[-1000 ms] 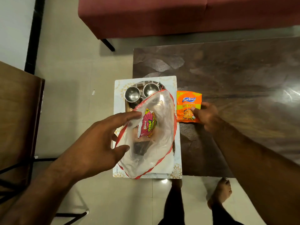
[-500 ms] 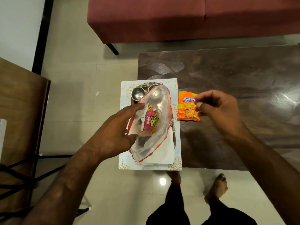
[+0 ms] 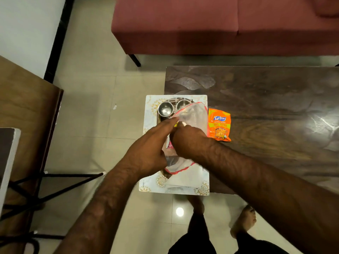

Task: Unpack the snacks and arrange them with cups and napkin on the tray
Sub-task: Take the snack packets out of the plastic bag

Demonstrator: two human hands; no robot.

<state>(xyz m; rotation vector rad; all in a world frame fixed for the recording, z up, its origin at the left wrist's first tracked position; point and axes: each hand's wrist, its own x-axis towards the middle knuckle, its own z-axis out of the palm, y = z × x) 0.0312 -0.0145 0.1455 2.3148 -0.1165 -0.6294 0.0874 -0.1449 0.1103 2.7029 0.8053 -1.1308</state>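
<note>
Feet point(image 3: 243, 220) stand bare on the tiled floor point(image 3: 95, 99) at the near edge of the view, just short of the tray point(image 3: 149, 180).

Both hands meet over the middle of the tray, at the mouth of a clear bag point(image 3: 194, 114) with a red edge. The left hand point(image 3: 146, 153) comes in from the tray's left side, its fingers stretched along the bag's rim and pinching the plastic. The right hand point(image 3: 189, 142) reaches across from the tray's right side, fingers curled down into the bag opening; whether it has closed on anything inside I cannot tell. A pink packet point(image 3: 169, 144) shows as a sliver between the two hands, inside the bag, with a scrap of yellow at the fingertips.

A white napkin point(image 3: 185, 178) lies on the near part of the tray, partly under the bag's lower end.

Beyond the hands, at the far end of the tray, two steel cups point(image 3: 165, 109) stand side by side; the right one is partly hidden behind the bag.

Just off the tray's right edge, an orange Kurkure packet point(image 3: 219, 125) lies flat on the dark desk point(image 3: 266, 99), near the right wrist but apart from it. The tray itself overhangs the desk's left end.

Farther off than the tray, a red sofa point(image 3: 220, 24) runs across the top of the view. Well to the tray's left stands a brown wooden table point(image 3: 23, 107) on black legs.
</note>
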